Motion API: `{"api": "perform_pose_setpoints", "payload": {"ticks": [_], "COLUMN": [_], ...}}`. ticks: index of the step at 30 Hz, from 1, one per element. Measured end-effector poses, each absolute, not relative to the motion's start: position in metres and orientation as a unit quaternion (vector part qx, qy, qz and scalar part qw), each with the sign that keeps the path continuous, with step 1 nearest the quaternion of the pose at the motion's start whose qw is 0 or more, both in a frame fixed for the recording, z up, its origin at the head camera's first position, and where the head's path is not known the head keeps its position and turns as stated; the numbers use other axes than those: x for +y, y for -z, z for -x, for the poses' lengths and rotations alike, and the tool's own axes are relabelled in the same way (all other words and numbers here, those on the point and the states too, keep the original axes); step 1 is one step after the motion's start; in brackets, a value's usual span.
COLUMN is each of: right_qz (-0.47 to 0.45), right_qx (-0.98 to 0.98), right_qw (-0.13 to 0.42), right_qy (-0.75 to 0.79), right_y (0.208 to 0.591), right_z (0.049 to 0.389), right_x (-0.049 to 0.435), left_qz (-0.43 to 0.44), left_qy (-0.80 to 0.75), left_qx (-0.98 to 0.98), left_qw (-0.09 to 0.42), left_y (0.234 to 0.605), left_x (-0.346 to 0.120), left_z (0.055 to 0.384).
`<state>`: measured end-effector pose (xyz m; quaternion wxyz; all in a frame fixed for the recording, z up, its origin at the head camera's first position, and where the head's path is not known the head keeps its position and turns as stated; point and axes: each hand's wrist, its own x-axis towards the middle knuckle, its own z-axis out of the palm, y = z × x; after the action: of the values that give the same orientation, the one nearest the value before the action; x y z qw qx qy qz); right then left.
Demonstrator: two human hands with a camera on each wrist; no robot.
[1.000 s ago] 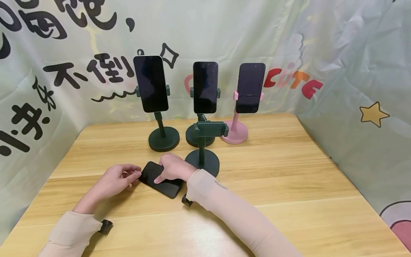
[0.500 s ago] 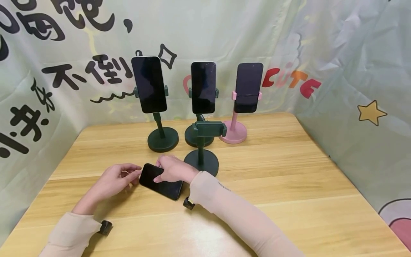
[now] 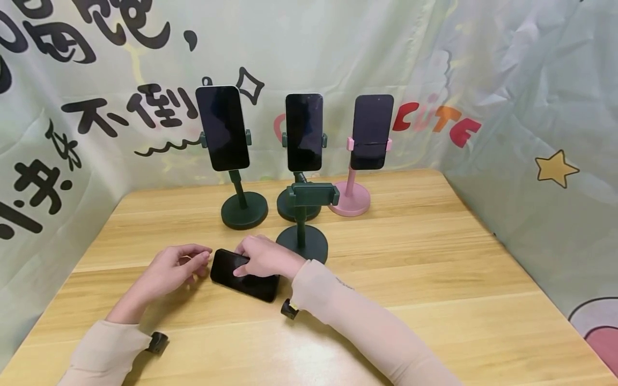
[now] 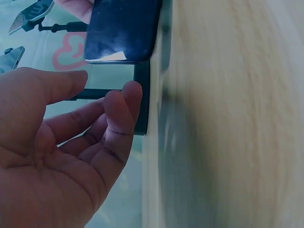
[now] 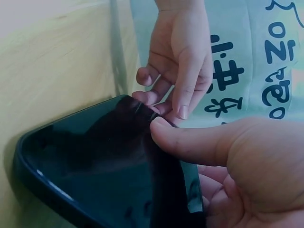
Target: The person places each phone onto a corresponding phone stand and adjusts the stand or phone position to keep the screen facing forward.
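A black smartphone (image 3: 251,286) lies screen up, close over the wooden table. My right hand (image 3: 272,257) grips it, the thumb (image 5: 190,142) pressed on the screen and the other fingers round the far edge, partly hidden beneath the phone in the right wrist view. My left hand (image 3: 174,268) holds nothing; its fingers are loosely bent just off the phone's left end. The left wrist view has a gap between those fingertips (image 4: 132,90) and the phone (image 4: 123,31). Just behind the right hand stands a dark green phone stand (image 3: 314,194) with a bare cradle.
Along the back, a dark green stand (image 3: 244,210) holds a large phone (image 3: 222,128). Another dark green stand (image 3: 285,206) bears a phone (image 3: 304,131), and a pink stand (image 3: 352,201) bears a third phone (image 3: 372,131). A printed cloth (image 3: 357,48) hangs behind the table (image 3: 434,279).
The phone's right end has swung a little toward me and to the right, carried by my right hand. The left hand stays almost still.
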<state>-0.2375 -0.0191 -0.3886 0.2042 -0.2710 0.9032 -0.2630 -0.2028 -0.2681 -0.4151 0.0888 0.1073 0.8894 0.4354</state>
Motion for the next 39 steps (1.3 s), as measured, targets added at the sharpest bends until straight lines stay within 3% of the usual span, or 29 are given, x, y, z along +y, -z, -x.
{"api": "perform_pose_setpoints", "payload": {"ticks": [15, 39], "right_qz": [0.289, 0.359], "right_qx": [0.899, 0.826], "right_qw": [0.171, 0.170], "right_qy": [0.282, 0.400], "right_y": [0.376, 0.350], "right_z": [0.234, 0.236], "right_x": [0.000, 0.026], "left_qz": [-0.107, -0.124], "left_qy": [-0.454, -0.439], "left_qx": [0.880, 0.885], "left_qw": [0.095, 0.091], "left_y": [0.414, 0.414], "left_x": [-0.269, -0.264], "left_z": [0.203, 0.203]}}
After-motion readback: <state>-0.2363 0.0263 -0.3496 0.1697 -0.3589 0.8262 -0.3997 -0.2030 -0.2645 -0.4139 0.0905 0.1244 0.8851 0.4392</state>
